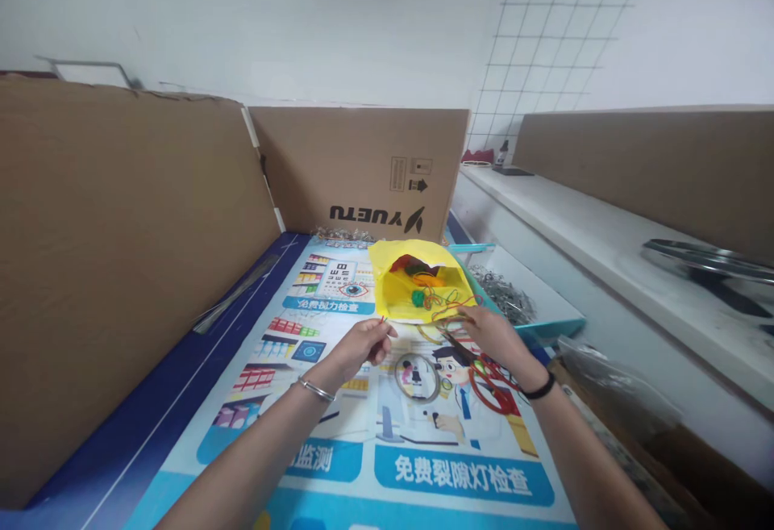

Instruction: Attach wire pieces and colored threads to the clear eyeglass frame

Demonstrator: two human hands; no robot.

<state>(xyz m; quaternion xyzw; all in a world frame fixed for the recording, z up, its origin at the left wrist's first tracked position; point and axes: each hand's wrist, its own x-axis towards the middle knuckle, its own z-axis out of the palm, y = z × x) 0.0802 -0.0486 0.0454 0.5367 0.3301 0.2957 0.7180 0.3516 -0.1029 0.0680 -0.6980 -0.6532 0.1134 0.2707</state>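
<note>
My left hand [368, 342] is closed in a pinch, with the short tip of a thin red cord [383, 320] showing above the fingertips. At the front right corner of a yellow bag [393, 304], my right hand [493, 335] has its fingers pressed together on thin cord. Coloured cords [432, 296], orange, green and dark red, lie bundled in the bag's mouth and trail toward that hand. Below the right hand rest red-handled scissors [491, 389], their blades partly under the hand. A round coil of thin wire [417, 377] lies between my forearms.
Behind the bag stands a cardboard panel [363, 159], with another cardboard panel [121, 272] on the left. A light-blue-edged tray [556, 316] of small metal pieces is at the right. Beyond it runs a white ledge [605, 223]. A clear plastic bag [617, 377] lies lower right.
</note>
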